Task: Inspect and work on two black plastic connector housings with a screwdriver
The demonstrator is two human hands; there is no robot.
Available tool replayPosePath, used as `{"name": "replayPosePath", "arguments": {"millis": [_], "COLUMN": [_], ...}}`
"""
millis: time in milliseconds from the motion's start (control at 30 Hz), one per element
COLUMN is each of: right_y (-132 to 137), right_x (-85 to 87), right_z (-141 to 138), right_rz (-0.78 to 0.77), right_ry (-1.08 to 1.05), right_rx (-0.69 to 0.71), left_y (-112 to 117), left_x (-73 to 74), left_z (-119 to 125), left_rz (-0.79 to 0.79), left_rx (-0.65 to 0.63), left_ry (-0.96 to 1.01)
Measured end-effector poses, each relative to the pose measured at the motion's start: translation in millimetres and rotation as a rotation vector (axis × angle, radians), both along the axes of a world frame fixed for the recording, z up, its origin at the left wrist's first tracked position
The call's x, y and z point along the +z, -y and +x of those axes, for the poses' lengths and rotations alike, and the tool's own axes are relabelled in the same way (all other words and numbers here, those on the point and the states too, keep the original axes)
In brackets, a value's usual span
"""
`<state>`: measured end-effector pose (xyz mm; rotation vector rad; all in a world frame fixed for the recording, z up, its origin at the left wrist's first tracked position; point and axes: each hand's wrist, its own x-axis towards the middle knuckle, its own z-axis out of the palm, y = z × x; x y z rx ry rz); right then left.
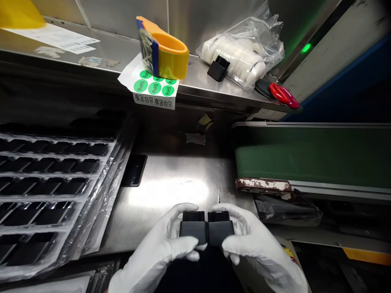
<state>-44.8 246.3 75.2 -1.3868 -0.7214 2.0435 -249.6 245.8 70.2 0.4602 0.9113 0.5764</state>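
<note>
Both gloved hands are low in the view, just above the near edge of the steel bench (pixel 171 183), each closed around a small black plastic block. The left hand (pixel 159 248) grips the left black block (pixel 193 230) with its thumb laid across the front face and its fingers curled over the top behind. The right hand (pixel 256 244) clamps the right black block (pixel 220 228) the same way, thumb at the lower front corner and fingers wrapped round the far side. The two blocks touch side by side, their narrower stepped ends pointing away from the person (the seam between them runs straight up the middle).

To the left lies a stack of clear plastic trays (pixel 51 195) with rows of dark compartments; what sits in them is too dark to tell. To the right runs a green conveyor belt (pixel 305 158), well apart from the hands.

On the raised shelf (pixel 201 81) behind the bench stand an orange tape dispenser (pixel 165 51) resting on a sheet of green RoHS stickers (pixel 151 83), a clear bag of white parts (pixel 244 53) with another black block (pixel 218 68) just in front of it, and red-handled scissors (pixel 284 94) at the shelf's right end. A green indicator light (pixel 306 47) glows on the panel above.
</note>
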Motion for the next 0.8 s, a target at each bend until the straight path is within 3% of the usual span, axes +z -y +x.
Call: {"name": "replayPosePath", "arguments": {"millis": [267,567,800], "right_y": [-4,-6,-7], "right_x": [-3.4,4.7,-11.5], "right_z": [-4,-5,6], "right_rz": [0.002,-0.048,-0.069], "right_ry": [0.006,0.047,-0.098], "right_rx": [0.068,0.107,0.082], "left_y": [3,11,8], "left_x": [3.5,-1.9,4.0], "left_z": [-5,-3,1], "left_rz": [0.015,0.050,0.057], "left_rx": [0.079,0.129,0.089], "left_ry": [-0.003,-0.046,-0.046]}}
